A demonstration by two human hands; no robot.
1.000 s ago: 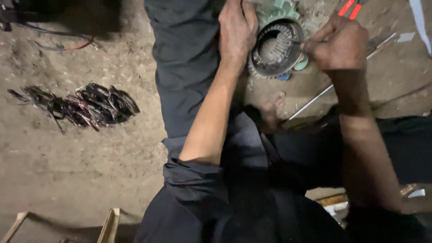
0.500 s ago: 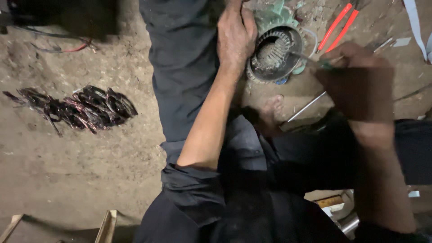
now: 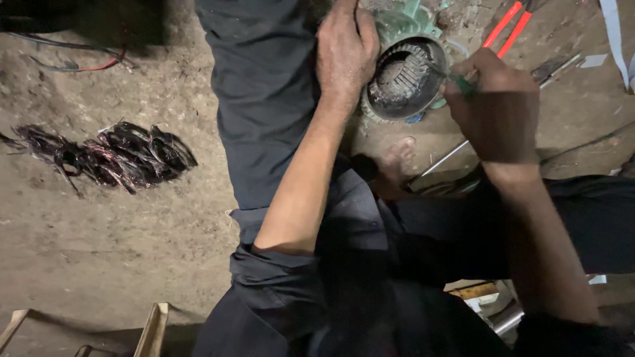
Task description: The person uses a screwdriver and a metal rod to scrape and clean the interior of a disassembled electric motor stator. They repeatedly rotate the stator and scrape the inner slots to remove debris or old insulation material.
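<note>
Outdoors, left hand [image 3: 345,49] with fingers curled over a green motor stator [image 3: 405,74], right hand [image 3: 493,109] pinching a thin tool [image 3: 456,78], red-handled pliers [image 3: 506,28], burnt wire bundle [image 3: 116,155] on dirt floor [image 3: 99,244]

1. The motor stator [image 3: 403,79] is set on the floor [image 3: 119,251] at 12 o'clock, beside the outstretched leg [image 3: 264,99].
2. Pliers [image 3: 506,30] are laid at 1 o'clock, behind the stator.
3. A wire bundle [image 3: 112,155] is placed at 9 o'clock, well apart.
4. A rod [image 3: 440,160] is laid before the stator.
</note>
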